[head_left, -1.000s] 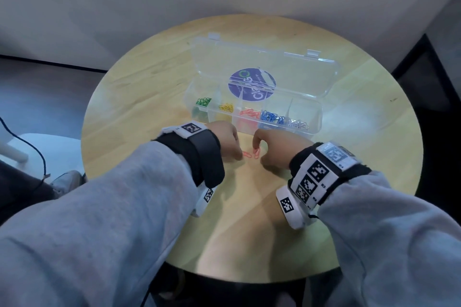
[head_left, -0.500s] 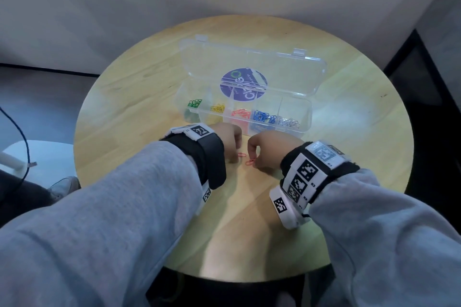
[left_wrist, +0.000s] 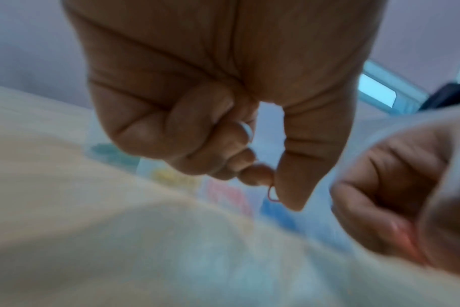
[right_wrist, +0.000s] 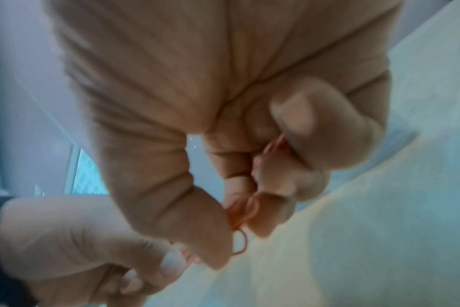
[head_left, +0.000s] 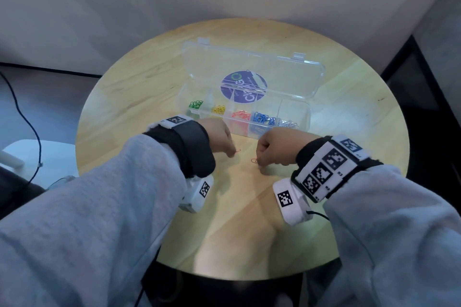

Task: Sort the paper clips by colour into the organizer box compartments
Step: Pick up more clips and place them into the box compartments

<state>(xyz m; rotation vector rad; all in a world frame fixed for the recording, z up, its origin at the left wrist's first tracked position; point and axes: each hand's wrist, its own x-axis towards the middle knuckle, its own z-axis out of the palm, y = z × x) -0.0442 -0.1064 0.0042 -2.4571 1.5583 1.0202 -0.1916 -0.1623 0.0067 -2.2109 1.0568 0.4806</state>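
Observation:
A clear organizer box [head_left: 305, 117] stands open on the round wooden table [head_left: 124, 117], its compartments holding green [head_left: 195, 104], yellow [head_left: 218, 109], red [head_left: 240, 114], blue [head_left: 262, 117] and white clips [head_left: 288, 123]. Just in front of the box my left hand [head_left: 233, 153] pinches a red paper clip [head_left: 237, 151] between thumb and forefinger; the left wrist view shows that clip [left_wrist: 272, 194] at the thumb tip. My right hand [head_left: 258, 161] pinches red paper clips [head_left: 254, 160]; the right wrist view shows red clips [right_wrist: 243, 209] between thumb and curled fingers.
The box lid [head_left: 252, 72] lies open behind the compartments, with a purple round sticker [head_left: 243, 90]. A black cable [head_left: 27, 117] and a white object [head_left: 27, 157] sit left of the table. A dark edge [head_left: 424, 87] borders the table at the right.
The two hands have drawn a little apart, each with a red clip. The clips that lay on the table between them a second ago are now in the fingers.

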